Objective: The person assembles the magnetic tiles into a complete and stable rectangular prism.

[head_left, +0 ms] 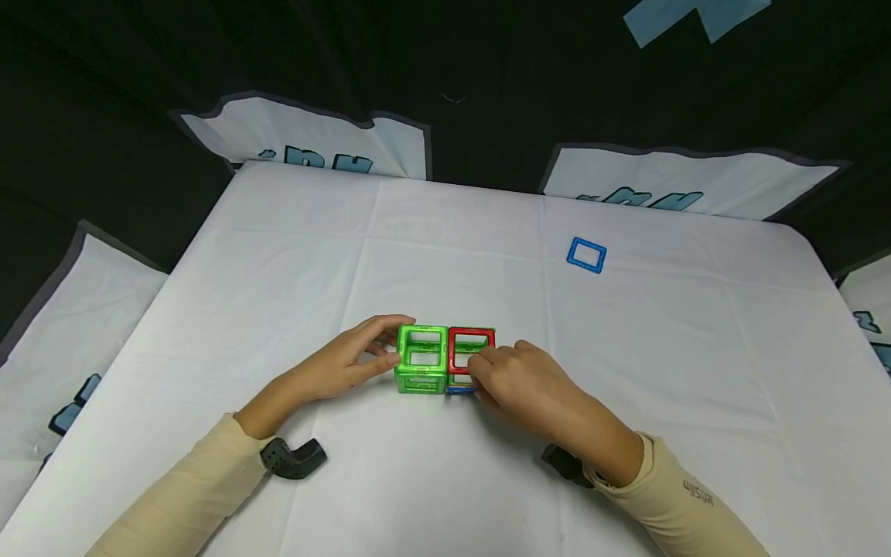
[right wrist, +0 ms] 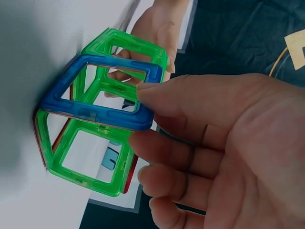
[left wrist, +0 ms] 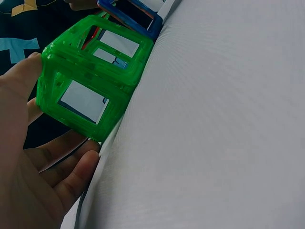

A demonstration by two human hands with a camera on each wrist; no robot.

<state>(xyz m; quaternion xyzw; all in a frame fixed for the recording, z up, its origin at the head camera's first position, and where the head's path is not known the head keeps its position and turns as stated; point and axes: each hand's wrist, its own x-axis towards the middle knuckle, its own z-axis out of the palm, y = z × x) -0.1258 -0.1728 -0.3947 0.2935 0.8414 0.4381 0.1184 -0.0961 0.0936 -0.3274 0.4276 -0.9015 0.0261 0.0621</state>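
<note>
A block of square magnetic tiles stands on the table, made of a green cube (head_left: 423, 369) on the left and a second box beside it with a red tile (head_left: 452, 352) on top. My left hand (head_left: 341, 362) holds the green cube from its left side, thumb near the front and fingers toward the back. Between the thumb and index finger of my right hand (head_left: 522, 383) is a blue square tile (right wrist: 86, 113), tilted against the near side of the second box. Its lower edge and the right fingers partly hide that box in the head view.
Another blue tile frame (head_left: 586, 267) lies flat, farther back on the right. A white cloth (head_left: 445, 480) with fold creases covers the table. Dark curtain-like fabric (head_left: 487, 93) with white patches hangs beyond the far edge. Black devices (head_left: 292, 459) are worn at both wrists.
</note>
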